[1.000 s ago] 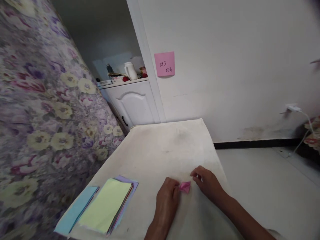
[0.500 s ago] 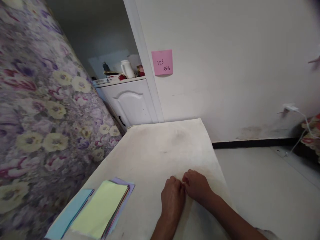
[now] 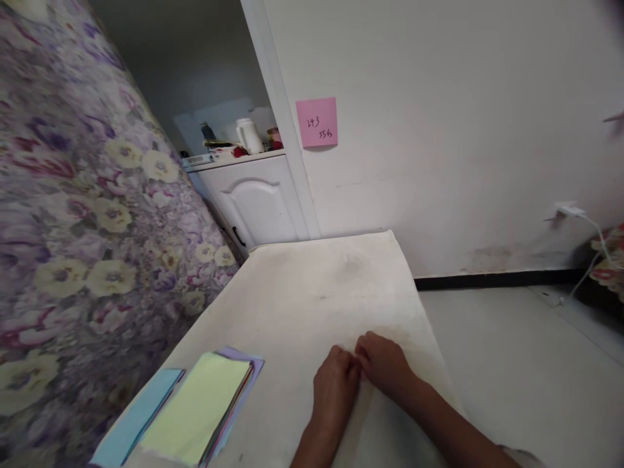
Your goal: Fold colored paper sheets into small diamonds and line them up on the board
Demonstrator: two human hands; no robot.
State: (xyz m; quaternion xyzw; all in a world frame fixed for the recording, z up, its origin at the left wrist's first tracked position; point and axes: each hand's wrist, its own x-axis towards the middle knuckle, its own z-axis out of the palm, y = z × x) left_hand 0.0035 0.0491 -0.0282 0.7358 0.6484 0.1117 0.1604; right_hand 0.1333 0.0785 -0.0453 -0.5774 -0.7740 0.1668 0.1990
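Observation:
My left hand (image 3: 335, 383) and my right hand (image 3: 383, 359) meet over the near right part of the cream-covered table (image 3: 302, 292). Both are closed, with fingertips pinched together and touching. Whatever lies between the fingers is hidden or too small to make out. Left of my hands, apart from them, lies a stack of coloured paper (image 3: 199, 406) with a pale yellow sheet on top and lilac, blue and darker edges below. Beside it sits a narrower stack of light blue paper (image 3: 139, 413).
A floral curtain (image 3: 92, 227) hangs along the left. Behind the table are a white cabinet (image 3: 258, 201) with a white jug (image 3: 250, 136) on it, and a wall bearing a pink note (image 3: 316, 122). At right, a white plug (image 3: 569, 209) trails a cable to the floor.
The hands stay pinched together in nearly the same place, with only a slight shift of the fingers and left wrist. The papers lie as before.

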